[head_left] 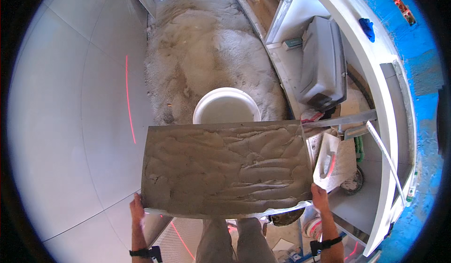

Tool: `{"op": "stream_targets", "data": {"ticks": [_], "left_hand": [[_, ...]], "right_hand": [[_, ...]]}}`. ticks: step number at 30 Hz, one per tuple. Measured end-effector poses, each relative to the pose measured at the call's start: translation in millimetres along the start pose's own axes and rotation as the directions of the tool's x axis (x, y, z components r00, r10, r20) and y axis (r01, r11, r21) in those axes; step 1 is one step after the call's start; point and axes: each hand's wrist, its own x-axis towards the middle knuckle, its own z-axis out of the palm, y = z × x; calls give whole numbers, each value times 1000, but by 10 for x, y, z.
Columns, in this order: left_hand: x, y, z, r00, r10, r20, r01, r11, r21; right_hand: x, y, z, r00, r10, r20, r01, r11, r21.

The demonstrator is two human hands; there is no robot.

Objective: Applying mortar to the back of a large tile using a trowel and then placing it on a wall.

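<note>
Held out level in front of me is a large rectangular tile [225,169], its upper face coated with wet grey mortar in ridged trowel strokes. My left hand [136,207] grips it by the near left corner. At the near right corner, my right hand [320,197] is closed on the edge. The fingers under the tile are hidden. Just beyond the far edge stands a white bucket [227,94], partly covered by the tile. A float with a pale handle [330,162] lies close to my right hand.
Grey tiled wall [61,112] runs along the left, crossed by a red laser line [129,98]. Loose sand [197,47] covers the floor ahead. On the right, a white curved frame [376,84] surrounds a grey plastic case [324,61] and tools. A blue wall [423,75] lies beyond.
</note>
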Motion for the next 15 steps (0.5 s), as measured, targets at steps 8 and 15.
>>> {"op": "stream_targets", "data": {"ticks": [8, 15], "left_hand": [[-210, 1559, -777, 979, 192, 66, -111, 778, -618], [67, 2227, -586, 906, 423, -6, -253, 531, -809]], "right_hand": [[-170, -555, -998, 743, -618, -257, 397, 716, -574], [61, -1740, -905, 921, -150, -361, 387, 475, 790]]}}
